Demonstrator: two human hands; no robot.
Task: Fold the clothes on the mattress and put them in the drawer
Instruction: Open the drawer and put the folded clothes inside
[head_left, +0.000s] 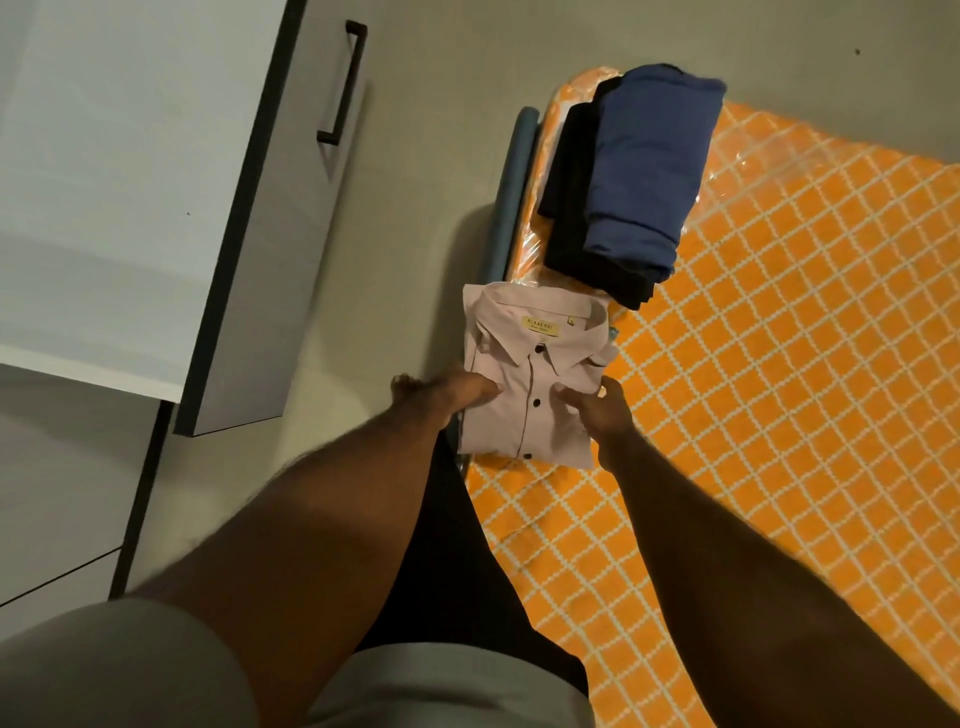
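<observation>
Head view: left hand (447, 392) and right hand (602, 410) grip a folded shirt (524, 358) on the orange mattress (779, 338) beside grey floor (415, 182).

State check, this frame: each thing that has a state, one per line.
pink shirt: folded, buttoned, collar side up, at the mattress edge
left hand: grips the shirt's left edge
right hand: grips the shirt's right edge
blue garment: folded, top of the stack
black garments: folded, under the blue one
mattress: plastic-wrapped
drawer front: open or closed, cannot tell
</observation>
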